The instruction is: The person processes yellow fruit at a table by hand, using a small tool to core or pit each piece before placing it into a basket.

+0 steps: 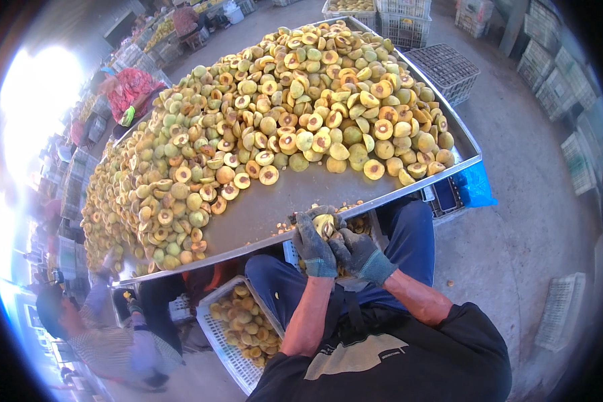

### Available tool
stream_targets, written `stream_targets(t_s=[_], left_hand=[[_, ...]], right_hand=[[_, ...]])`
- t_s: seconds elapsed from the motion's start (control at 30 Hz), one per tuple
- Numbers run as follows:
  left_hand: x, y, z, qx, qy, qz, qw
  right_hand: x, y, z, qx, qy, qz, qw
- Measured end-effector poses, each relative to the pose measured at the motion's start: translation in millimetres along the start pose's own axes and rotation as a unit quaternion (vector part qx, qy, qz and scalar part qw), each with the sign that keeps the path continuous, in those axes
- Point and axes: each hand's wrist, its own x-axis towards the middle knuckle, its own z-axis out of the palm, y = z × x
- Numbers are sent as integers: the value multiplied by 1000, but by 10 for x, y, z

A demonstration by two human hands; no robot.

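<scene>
Both my hands wear dark grey work gloves and meet at the near edge of a metal-rimmed table (268,208). My left hand (312,244) is closed around a yellow-green stone fruit (325,226). Against the fruit's right side, my right hand (363,253) has its fingers curled; what they grip is hidden. A large heap of halved stone fruit (301,120) covers much of the tabletop, some halves showing reddish-brown centres. Small fruit scraps (285,228) lie along the edge by my hands. Below my hands, a crate (290,254) is partly hidden by my arms and legs.
A white crate (214,335) of fruit halves stands by my left leg. At the lower left a co-worker (114,335) sits at the table; another person in red (130,94) is across it. A blue bag (474,184) hangs at the right corner. Stacked crates (549,74) line the right side.
</scene>
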Motion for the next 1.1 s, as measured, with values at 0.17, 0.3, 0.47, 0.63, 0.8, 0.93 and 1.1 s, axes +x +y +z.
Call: stream_targets(t_s=[0.17, 0.3, 0.47, 0.63, 0.8, 0.93, 1.1], left_hand=[[36, 17, -1, 14, 2, -12, 1000], [40, 26, 43, -13, -15, -5, 1000], [8, 58, 34, -15, -19, -35, 999], [60, 64, -7, -56, -42, -48, 996], [88, -4, -71, -38, -75, 3, 996], [78, -20, -94, -40, -62, -2, 997], [70, 3, -119, -17, -54, 14, 998]], right_hand=[[-14, 48, 29, -16, -7, 35, 999], [41, -42, 6, 1, 42, 16, 999], [24, -70, -36, -49, 20, 38, 998], [39, -48, 9, -52, 44, 8, 998], [61, -72, 22, -20, 48, -4, 999], [88, -205, -33, -36, 23, 41, 998], [108, -191, -29, 39, 13, -13, 999]])
